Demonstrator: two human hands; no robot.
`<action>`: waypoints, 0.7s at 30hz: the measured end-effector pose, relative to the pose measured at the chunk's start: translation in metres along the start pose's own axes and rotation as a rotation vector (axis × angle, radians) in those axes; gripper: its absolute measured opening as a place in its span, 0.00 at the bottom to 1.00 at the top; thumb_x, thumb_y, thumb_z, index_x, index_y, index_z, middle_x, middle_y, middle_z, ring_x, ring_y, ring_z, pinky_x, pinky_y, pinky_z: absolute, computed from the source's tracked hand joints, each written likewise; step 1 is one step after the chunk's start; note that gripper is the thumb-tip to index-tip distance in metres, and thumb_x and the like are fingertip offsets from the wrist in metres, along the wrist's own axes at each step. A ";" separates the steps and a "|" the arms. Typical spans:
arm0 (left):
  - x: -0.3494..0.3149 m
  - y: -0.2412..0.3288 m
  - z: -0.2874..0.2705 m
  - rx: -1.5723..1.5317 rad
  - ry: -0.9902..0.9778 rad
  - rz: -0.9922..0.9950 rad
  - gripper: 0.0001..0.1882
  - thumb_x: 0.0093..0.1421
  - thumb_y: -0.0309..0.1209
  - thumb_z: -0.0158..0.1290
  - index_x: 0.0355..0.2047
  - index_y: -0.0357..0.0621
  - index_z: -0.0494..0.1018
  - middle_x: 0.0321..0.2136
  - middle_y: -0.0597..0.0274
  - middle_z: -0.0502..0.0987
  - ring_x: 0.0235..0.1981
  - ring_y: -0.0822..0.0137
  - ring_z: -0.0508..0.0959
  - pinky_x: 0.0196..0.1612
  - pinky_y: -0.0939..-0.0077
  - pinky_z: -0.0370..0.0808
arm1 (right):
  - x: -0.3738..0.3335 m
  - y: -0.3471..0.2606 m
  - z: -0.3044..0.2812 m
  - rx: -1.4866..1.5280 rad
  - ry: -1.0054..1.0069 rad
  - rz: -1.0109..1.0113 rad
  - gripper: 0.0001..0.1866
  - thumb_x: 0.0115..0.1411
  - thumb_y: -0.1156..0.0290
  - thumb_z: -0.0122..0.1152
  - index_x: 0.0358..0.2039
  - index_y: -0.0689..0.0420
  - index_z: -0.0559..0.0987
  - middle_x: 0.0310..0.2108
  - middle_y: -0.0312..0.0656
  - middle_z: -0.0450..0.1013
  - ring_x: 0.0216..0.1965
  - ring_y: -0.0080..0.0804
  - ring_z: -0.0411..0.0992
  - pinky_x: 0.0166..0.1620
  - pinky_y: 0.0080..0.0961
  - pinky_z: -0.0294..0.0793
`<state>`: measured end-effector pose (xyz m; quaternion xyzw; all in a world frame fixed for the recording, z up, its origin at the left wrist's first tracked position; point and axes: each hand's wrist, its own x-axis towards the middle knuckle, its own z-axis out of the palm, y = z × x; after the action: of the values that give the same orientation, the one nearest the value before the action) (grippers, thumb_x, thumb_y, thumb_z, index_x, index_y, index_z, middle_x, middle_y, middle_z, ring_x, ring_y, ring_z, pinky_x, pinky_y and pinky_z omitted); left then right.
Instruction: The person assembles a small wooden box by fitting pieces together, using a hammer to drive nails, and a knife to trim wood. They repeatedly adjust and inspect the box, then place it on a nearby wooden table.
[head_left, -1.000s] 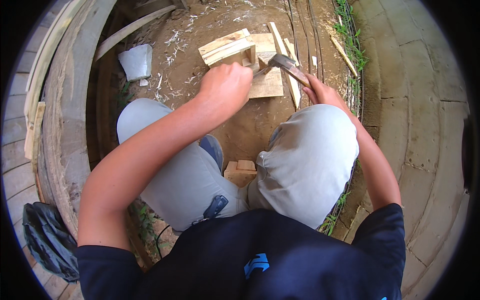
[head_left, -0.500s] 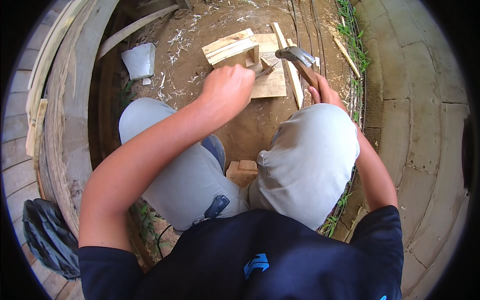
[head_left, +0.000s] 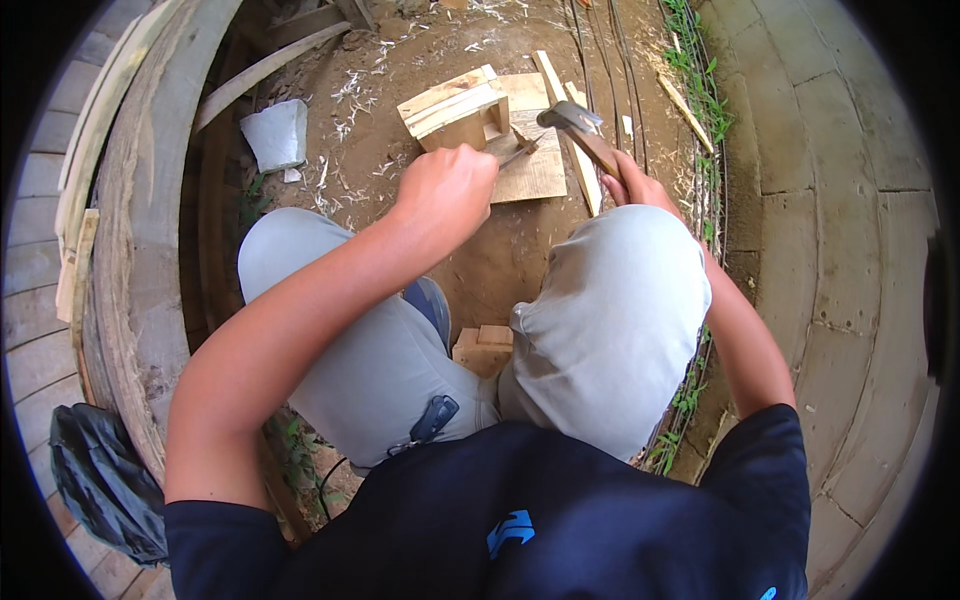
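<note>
My left hand [head_left: 447,192] is closed in a fist beside the small wooden box [head_left: 452,112]. A thin, dark metal tool [head_left: 520,153] sticks out of the fist to the right; my fingers hide its handle, and its exact kind is unclear. Under its tip lies a flat wooden board [head_left: 535,178], next to the box. My right hand [head_left: 640,183] grips the wooden handle of a claw hammer [head_left: 598,152]. The hammer's metal head is raised to the right of the tool's tip, apart from it.
Narrow wood strips [head_left: 582,165] lie right of the board, near long thin rods [head_left: 626,70]. A pale stone block [head_left: 274,137] sits at left on shaving-strewn soil. Wooden planks [head_left: 135,230] line the left side. Small wood blocks [head_left: 483,348] lie between my legs.
The hammer and my right hand have shifted slightly left, bringing the head nearer the metal tool. My left hand has lowered slightly with the tool. The whole view has also shifted a little.
</note>
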<state>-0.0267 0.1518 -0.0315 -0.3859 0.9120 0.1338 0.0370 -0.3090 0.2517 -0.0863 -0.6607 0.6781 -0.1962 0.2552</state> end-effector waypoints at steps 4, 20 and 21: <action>-0.001 -0.003 0.002 -0.006 0.005 -0.009 0.12 0.63 0.35 0.59 0.31 0.38 0.79 0.25 0.40 0.81 0.31 0.41 0.83 0.35 0.50 0.81 | -0.004 -0.001 0.006 -0.003 -0.009 0.037 0.21 0.74 0.60 0.50 0.62 0.56 0.65 0.37 0.64 0.77 0.39 0.65 0.78 0.40 0.53 0.75; -0.003 -0.005 0.005 -0.032 0.023 0.006 0.11 0.62 0.34 0.60 0.32 0.38 0.79 0.25 0.41 0.80 0.31 0.40 0.83 0.35 0.50 0.80 | -0.006 -0.010 0.009 0.020 0.000 -0.011 0.17 0.74 0.60 0.50 0.57 0.54 0.66 0.34 0.62 0.76 0.37 0.63 0.77 0.40 0.50 0.74; -0.003 -0.005 0.005 -0.032 0.020 0.004 0.11 0.62 0.34 0.60 0.32 0.38 0.79 0.25 0.40 0.80 0.31 0.40 0.83 0.35 0.50 0.80 | -0.006 -0.012 0.006 0.008 -0.070 0.000 0.16 0.74 0.60 0.50 0.56 0.54 0.67 0.35 0.62 0.76 0.38 0.63 0.77 0.41 0.51 0.74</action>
<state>-0.0212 0.1519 -0.0366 -0.3859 0.9109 0.1447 0.0216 -0.2958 0.2574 -0.0829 -0.6663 0.6679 -0.1755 0.2814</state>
